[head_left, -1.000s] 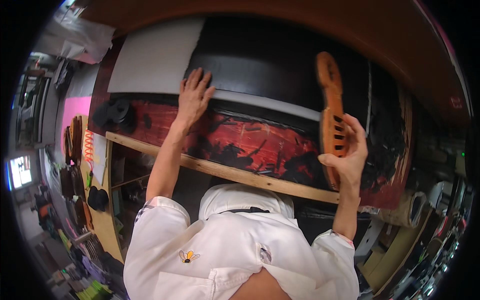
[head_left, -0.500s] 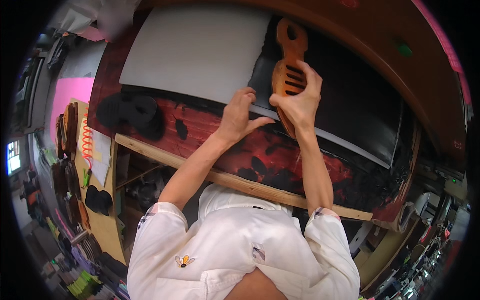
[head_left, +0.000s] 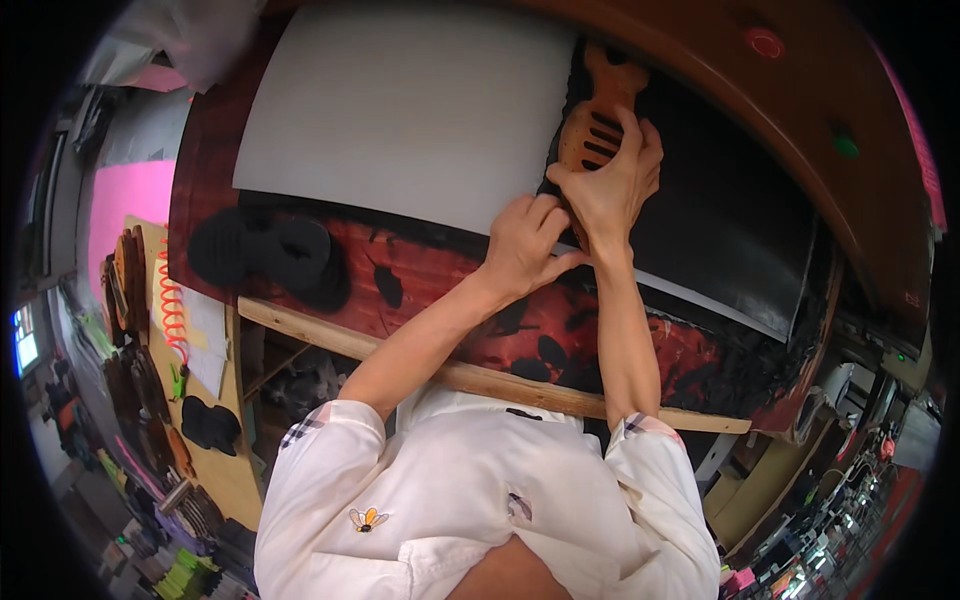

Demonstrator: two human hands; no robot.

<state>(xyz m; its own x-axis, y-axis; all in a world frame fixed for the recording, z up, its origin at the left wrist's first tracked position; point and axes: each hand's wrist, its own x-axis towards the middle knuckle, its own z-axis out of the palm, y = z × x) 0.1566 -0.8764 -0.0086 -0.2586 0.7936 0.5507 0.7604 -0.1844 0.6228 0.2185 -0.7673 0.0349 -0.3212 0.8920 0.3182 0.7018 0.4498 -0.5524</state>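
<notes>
My right hand point(head_left: 610, 190) grips an orange-brown, sole-shaped cutting die point(head_left: 588, 140) with several slots across its middle and a hole towards its far end. The die lies over a black sheet point(head_left: 715, 190), beside that sheet's ragged left edge. At the near end of the die is my left hand point(head_left: 525, 245), its fingers bent and its thumb reaching towards my right wrist. Its fingertips meet the die's near end, partly hidden by the right hand. A large pale grey sheet point(head_left: 410, 110) spreads to the left of the die.
A stack of black cut pieces point(head_left: 260, 250) stands on the red, worn table point(head_left: 440, 270) at left. A wooden strip point(head_left: 500, 384) edges the table in front of me. The brown machine beam point(head_left: 700, 50) crosses above, with a red button point(head_left: 764, 42). An orange coiled hose point(head_left: 172, 310) hangs at left.
My left hand has moved right, up to the die's near end, and its fingers have drawn in. The die and right hand have shifted slightly right relative to the view, which has also moved.
</notes>
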